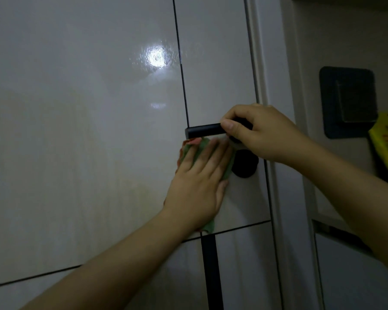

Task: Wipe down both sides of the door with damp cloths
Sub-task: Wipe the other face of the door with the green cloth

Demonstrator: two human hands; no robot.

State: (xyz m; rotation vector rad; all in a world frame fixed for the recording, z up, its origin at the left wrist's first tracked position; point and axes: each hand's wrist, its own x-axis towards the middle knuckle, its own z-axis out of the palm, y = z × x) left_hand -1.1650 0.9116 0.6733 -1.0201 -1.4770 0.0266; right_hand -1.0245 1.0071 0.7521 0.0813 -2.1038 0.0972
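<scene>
Left hand (199,175), fingers flat, presses a green cloth (205,148) against the glossy white door (87,130) just below the black lever handle (203,130), which the right hand (258,133) grips.

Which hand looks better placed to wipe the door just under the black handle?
The left hand: it already presses the green cloth flat on the glossy white door there. The right hand grips the black lever handle.
</scene>
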